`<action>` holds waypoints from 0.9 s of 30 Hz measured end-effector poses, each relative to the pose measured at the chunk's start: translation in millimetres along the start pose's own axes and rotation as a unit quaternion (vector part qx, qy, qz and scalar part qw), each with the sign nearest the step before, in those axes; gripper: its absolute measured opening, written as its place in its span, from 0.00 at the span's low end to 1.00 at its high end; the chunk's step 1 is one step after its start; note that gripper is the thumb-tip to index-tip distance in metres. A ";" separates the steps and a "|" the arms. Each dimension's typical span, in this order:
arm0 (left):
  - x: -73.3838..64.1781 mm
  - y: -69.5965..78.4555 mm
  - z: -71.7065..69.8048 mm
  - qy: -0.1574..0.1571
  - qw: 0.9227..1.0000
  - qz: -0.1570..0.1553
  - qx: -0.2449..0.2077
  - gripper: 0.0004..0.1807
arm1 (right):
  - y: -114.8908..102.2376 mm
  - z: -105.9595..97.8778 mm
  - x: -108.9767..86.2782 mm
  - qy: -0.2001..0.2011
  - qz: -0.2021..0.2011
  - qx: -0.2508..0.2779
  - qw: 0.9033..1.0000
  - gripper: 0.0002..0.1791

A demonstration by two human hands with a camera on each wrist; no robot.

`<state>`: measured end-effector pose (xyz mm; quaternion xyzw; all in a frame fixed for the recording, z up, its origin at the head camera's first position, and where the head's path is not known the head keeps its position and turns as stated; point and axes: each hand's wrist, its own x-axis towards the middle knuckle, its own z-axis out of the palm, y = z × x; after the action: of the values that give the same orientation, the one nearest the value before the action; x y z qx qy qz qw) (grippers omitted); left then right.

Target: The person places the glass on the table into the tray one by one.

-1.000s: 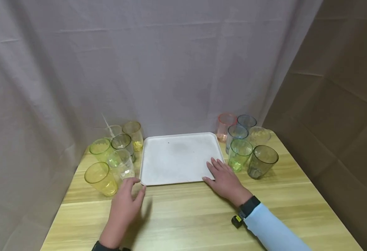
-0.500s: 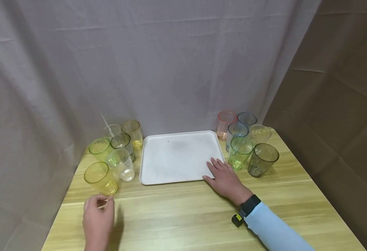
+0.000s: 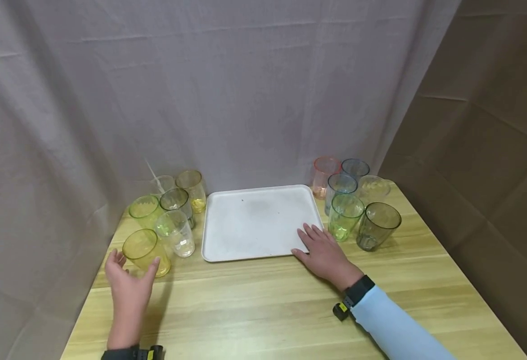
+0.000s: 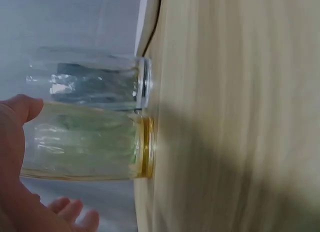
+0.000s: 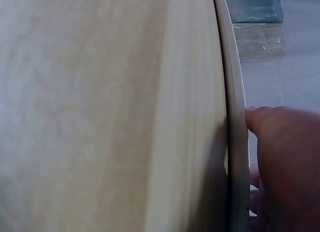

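Observation:
A clear yellow cup [image 3: 143, 252] stands upright at the front of the left group of cups. My left hand [image 3: 128, 282] is spread about it, thumb on its right side and fingers on its left. In the left wrist view the thumb [image 4: 31, 106] lies right at the cup's side, while the fingers stand apart from its other side. Just behind and right of the yellow cup is a colourless cup [image 3: 179, 240]. My right hand [image 3: 324, 257] rests with straight fingers on the near right corner of a white rectangular tray [image 3: 258, 225].
Behind on the left stand a green cup [image 3: 145, 210], a grey cup [image 3: 177, 202], an amber cup [image 3: 192, 187] and another colourless cup. Right of the tray are several cups, including a green one [image 3: 345, 220], a dark grey one [image 3: 377, 227] and a pink one [image 3: 325, 177]. Curtains enclose the table.
My left hand has moved left from beside the tray's near corner to the yellow cup, narrowing midway, then spreading around it. The right hand has stayed on the tray.

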<state>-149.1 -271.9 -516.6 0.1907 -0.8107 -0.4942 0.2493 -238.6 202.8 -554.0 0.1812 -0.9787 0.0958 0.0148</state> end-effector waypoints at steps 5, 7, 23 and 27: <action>10.4 -3.7 5.2 -0.028 0.999 0.008 0.021 0.62 | 0.2 -1.9 0.5 -0.004 0.001 0.001 1.000 0.43; 12.1 -5.6 8.6 -0.032 0.999 0.010 0.020 0.60 | 0.2 -1.9 0.8 -0.006 0.002 0.002 1.000 0.44; -9.7 9.0 8.2 -0.031 0.999 0.006 -0.007 0.52 | -2.3 -5.3 -0.4 -0.018 0.003 0.010 1.000 0.43; -22.8 18.5 13.5 -0.042 0.999 0.017 -0.021 0.52 | -2.2 -6.3 -1.0 -0.020 0.004 0.012 1.000 0.43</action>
<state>-139.9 -241.6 -510.2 0.1502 -0.8129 -0.5146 0.2277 -237.0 202.4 -547.4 0.1788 -0.9783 0.1043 -0.0075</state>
